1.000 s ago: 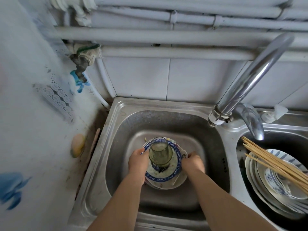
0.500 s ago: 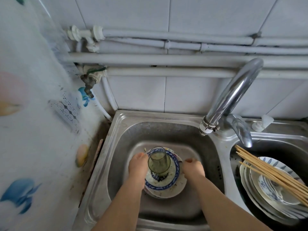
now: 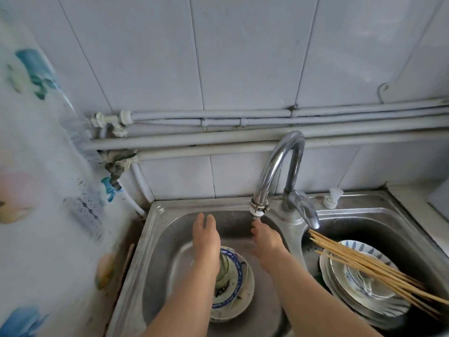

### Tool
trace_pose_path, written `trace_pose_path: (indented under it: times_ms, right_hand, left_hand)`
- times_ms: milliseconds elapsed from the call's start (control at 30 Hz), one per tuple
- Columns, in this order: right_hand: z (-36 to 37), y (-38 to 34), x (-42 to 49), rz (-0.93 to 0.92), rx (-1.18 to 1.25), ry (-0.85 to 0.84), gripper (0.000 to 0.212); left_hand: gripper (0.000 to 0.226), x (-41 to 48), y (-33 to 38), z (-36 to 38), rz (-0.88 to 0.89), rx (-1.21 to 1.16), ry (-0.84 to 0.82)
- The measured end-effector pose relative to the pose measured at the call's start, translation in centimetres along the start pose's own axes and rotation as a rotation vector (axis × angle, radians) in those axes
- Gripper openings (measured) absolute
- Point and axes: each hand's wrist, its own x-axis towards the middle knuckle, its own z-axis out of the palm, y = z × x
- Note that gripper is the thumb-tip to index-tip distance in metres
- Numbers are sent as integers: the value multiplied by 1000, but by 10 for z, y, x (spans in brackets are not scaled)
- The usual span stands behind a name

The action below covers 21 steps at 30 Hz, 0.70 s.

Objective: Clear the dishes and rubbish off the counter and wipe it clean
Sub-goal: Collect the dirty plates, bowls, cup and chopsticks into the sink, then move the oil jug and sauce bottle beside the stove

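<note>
A stack of dirty dishes sits in the left sink basin: a blue-rimmed bowl on white plates, with a green glass standing in it. My left hand hovers above the stack with straight fingers, holding nothing and hiding part of the glass. My right hand is raised beside it, fingers relaxed, fingertips just under the faucet spout. The right basin holds stacked plates with a bundle of chopsticks lying across them.
The chrome faucet arches over the divider between the basins, its lever pointing forward. Pipes run along the tiled wall. A patterned plastic sheet covers the left side. A small tap hangs at the back left.
Both hands have let go of the dish stack and lifted towards the back of the basin. The view has tilted up, showing more wall.
</note>
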Motion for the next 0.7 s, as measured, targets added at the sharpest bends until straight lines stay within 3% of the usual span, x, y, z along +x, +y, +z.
trace_pose_path:
  times_ms: [300,567,700]
  right_hand:
    - [-74,-10,-43,0,202,38,13]
    - [-186,3,-92,8,332,162,19]
    - [-252,20,-124,-29,372,228,17]
  left_hand:
    - [37,-63,-5,65,-131,-16,-101]
    - [19,-147,-32,135,-111,64,-268]
    - [25,-210,-49,170,-107,121,-330]
